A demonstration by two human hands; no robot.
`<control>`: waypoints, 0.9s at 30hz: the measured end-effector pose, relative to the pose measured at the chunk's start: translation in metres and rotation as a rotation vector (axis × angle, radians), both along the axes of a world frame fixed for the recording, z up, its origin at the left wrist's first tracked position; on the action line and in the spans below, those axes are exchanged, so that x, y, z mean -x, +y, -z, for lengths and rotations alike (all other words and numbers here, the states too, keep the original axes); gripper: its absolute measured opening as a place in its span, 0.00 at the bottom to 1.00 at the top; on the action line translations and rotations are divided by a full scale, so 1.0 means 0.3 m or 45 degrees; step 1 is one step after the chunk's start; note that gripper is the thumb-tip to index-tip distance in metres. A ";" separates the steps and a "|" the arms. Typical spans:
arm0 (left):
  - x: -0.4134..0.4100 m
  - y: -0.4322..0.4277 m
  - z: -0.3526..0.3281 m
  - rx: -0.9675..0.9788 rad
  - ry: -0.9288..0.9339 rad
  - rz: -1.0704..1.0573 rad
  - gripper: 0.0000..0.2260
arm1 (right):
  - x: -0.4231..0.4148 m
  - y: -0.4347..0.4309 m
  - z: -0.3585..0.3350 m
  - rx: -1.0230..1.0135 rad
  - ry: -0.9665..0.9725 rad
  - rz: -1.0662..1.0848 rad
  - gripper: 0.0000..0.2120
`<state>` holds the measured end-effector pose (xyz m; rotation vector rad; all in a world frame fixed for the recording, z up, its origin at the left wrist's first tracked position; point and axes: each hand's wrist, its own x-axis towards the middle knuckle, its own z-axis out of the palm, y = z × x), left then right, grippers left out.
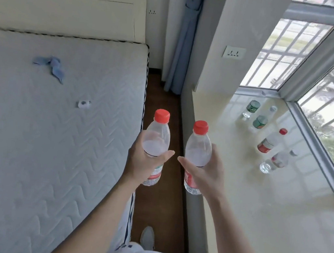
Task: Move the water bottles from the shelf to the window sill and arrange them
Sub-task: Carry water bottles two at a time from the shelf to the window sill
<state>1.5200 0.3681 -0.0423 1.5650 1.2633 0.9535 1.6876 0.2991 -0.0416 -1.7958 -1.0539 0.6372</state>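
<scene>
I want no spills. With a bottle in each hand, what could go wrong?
The left hand and right hand are both full, so setting the right bottle on the window sill might topple the nearest standing bottle. The left bottle hangs over the floor; a slip could drop it.
</scene>
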 end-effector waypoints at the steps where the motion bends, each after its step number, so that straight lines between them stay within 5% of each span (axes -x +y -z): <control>1: -0.007 0.059 -0.002 -0.009 -0.005 0.003 0.24 | -0.005 0.060 -0.006 -0.013 0.011 -0.002 0.28; 16: -0.162 0.727 0.024 -0.043 -0.009 -0.031 0.25 | -0.179 0.721 0.040 -0.041 0.057 -0.026 0.29; 27: -0.583 1.340 0.051 0.007 0.050 0.096 0.27 | -0.587 1.335 0.024 -0.113 0.105 0.062 0.32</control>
